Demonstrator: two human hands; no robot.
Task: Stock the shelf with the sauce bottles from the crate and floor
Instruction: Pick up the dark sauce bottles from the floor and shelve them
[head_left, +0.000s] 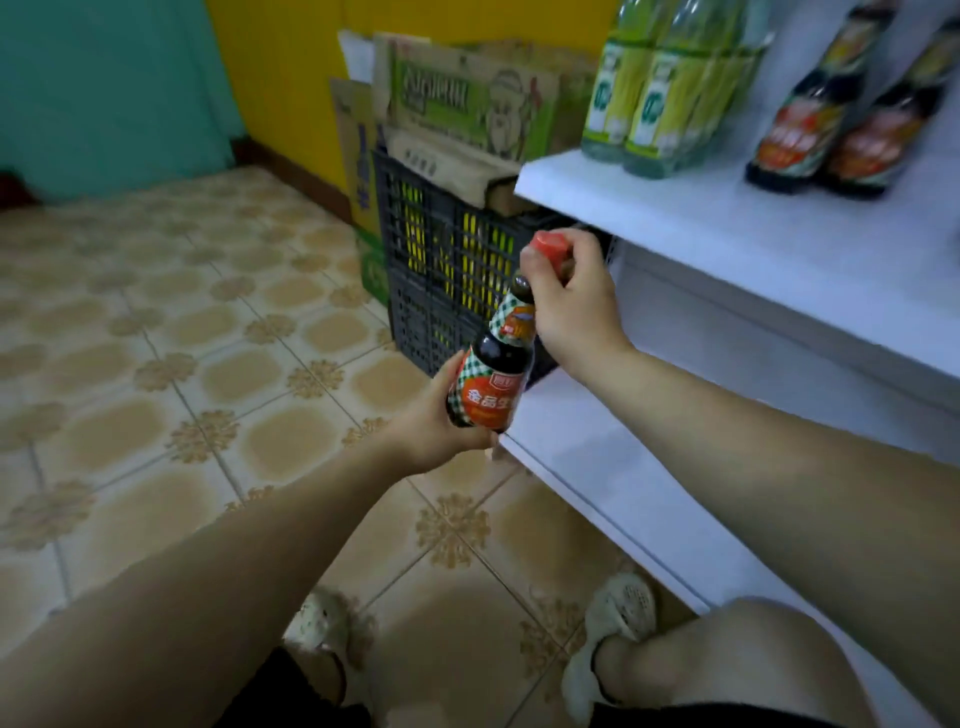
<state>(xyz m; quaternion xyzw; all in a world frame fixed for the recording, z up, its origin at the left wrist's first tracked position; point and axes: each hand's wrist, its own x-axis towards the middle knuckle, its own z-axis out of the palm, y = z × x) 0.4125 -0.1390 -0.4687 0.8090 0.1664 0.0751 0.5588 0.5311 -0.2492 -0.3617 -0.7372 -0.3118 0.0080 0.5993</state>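
Note:
I hold one dark sauce bottle (498, 371) with a red cap and an orange, green-checked label, tilted in front of the lower white shelf (597, 467). My left hand (436, 421) grips its body from below. My right hand (571, 301) grips its neck and cap. Two like sauce bottles (831, 124) stand on the upper white shelf (727, 228). A dark plastic crate (452, 270) stands on the floor behind the bottle, against the shelf's end.
Green-labelled clear bottles (649, 88) stand on the upper shelf to the left of the sauce bottles. Folded cardboard boxes (467, 104) lean in and behind the crate by the yellow wall. Patterned tile floor (182, 364) spreads left. My feet in light shoes (613, 623) are below.

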